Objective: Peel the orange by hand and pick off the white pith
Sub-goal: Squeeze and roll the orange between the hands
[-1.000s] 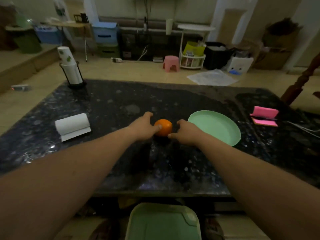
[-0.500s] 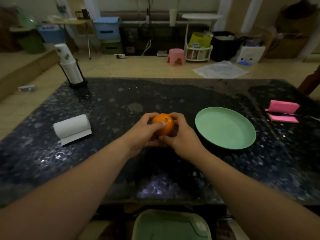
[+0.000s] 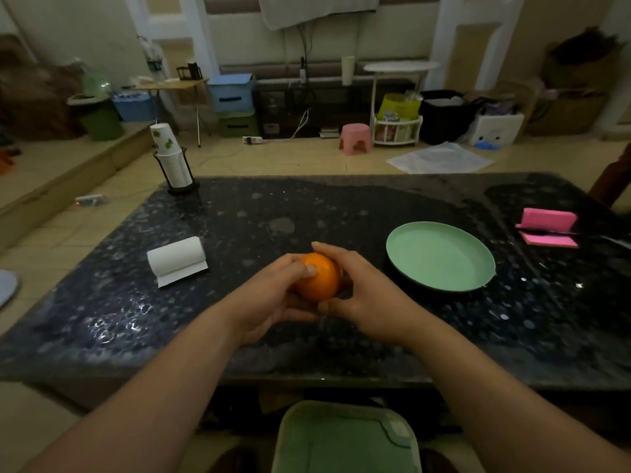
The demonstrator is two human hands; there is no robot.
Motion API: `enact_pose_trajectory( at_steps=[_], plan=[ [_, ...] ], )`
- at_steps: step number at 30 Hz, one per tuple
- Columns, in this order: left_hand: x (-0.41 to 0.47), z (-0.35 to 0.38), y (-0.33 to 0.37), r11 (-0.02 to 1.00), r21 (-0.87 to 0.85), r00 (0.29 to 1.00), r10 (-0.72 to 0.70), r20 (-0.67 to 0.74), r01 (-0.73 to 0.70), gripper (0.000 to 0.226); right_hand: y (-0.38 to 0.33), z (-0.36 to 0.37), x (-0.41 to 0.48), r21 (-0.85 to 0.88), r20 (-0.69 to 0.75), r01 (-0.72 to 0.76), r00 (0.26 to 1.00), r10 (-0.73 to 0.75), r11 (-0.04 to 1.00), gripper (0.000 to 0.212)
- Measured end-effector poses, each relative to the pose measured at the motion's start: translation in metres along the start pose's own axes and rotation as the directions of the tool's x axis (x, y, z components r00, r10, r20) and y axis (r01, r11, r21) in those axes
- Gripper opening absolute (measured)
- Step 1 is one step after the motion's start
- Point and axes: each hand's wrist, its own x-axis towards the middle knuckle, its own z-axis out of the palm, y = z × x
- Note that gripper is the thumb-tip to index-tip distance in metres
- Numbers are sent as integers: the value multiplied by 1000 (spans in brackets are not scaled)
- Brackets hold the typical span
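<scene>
A: Head view; where is the orange [image 3: 319, 278] sitting?
B: It is being held over the dark table [image 3: 341, 206], between both hands; the peel is looking whole.
A: Hands?
B: The left hand [image 3: 269, 302] is cupping it from below, thumb pressing on top; the right hand [image 3: 362, 295] is curling round its far side; a green plate [image 3: 440, 257] is lying to the right, a paper roll [image 3: 177, 261] to the left.
</scene>
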Motion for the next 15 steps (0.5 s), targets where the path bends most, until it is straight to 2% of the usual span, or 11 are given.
enact_pose_trajectory(
  at_steps=[3,7,15],
  plan=[
    [6,6,-3,1000,-6,1000,4,8,-4,36,10,-4,0,41,20,-17,1000,17,999,95],
    [18,5,-10,998,-66,1000,-21,-5,21,39,11,-12,5,7,70,-34,997,33,999,96],
    [40,-3,-14,997,-66,999,-50,12,51,38,11,-15,15,-33,43,-57,997,58,998,87]
  ],
)
